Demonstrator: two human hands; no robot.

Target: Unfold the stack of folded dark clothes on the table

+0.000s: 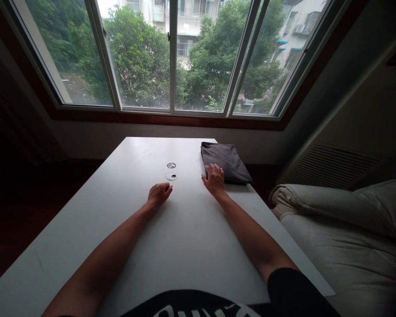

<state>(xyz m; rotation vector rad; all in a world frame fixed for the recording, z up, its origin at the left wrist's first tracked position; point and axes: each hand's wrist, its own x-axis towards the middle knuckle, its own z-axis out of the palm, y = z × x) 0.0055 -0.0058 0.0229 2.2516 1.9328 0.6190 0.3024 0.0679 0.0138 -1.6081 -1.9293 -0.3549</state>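
Your right hand (214, 178) lies flat, fingers spread on the folded dark garment (225, 162), far right on the counter (185, 237). Soft, light, likely floppy; grip a folded edge. Left hand (159, 193) loosely curled, empty.

bare forearms, black short-sleeved shirt, white lettering

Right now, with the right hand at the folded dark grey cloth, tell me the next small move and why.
Probably slide the right hand further onto the folded dark grey cloth and press or grip it. Only the fingertips rest on its near edge, the palm is on the white table, and nothing is grasped. The left hand lies loosely curled and empty beside the round cable holes.
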